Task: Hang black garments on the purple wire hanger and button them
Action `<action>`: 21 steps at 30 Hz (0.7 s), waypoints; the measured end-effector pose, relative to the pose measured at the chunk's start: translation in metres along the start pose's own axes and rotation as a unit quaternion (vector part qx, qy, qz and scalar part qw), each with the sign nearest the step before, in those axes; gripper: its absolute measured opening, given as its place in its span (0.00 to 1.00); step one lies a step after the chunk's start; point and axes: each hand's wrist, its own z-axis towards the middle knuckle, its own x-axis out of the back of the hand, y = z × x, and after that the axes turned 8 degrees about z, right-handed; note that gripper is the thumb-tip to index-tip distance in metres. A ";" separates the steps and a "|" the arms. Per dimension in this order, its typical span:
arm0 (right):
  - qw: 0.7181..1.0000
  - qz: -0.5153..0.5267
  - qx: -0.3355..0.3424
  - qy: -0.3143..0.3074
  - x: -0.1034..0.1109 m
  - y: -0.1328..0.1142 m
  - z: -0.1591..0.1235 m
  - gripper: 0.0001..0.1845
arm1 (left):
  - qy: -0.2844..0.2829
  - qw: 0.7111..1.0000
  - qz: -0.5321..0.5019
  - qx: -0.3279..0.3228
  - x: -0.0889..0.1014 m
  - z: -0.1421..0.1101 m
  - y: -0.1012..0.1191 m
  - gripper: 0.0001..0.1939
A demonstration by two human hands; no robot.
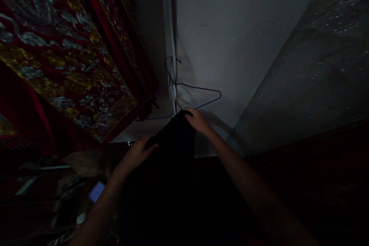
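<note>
A black cloth (173,153), perhaps a garment though its kind is lost in the dark, hangs from both my hands. My right hand (196,120) pinches its top corner, thumb in front, just beneath the lower bar of a purple wire hanger (198,87). Lower down on the left edge, my left hand (140,153) grips the cloth with the thumb across its front and the other fingers partly hidden. The hanger is on the wall by its hook, beside a pale vertical strip (173,38). The cloth's lower part merges with the shadow.
To the left hangs a red drape (72,54) with gold and silver embroidery. A grey wall (245,27) stands ahead, with a dull, glinting sheet (311,73) on the right. A lit phone-like screen (97,191) and dim clutter lie low on the left.
</note>
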 end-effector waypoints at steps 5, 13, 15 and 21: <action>0.998 -0.062 0.016 -0.021 0.033 -0.022 -0.006 0.14 | -0.108 0.991 0.056 0.048 0.031 0.001 -0.038 0.21; 0.998 -0.016 -0.053 -0.007 0.019 -0.051 -0.021 0.20 | 0.151 0.976 0.078 -0.134 0.093 0.029 0.005 0.09; 0.998 0.011 -0.054 -0.019 0.011 -0.056 -0.028 0.20 | 0.187 0.967 0.070 -0.156 0.096 0.042 0.028 0.08; 0.998 -0.013 0.013 -0.054 0.035 -0.073 -0.040 0.13 | 0.252 0.956 0.042 -0.141 0.095 0.076 0.052 0.17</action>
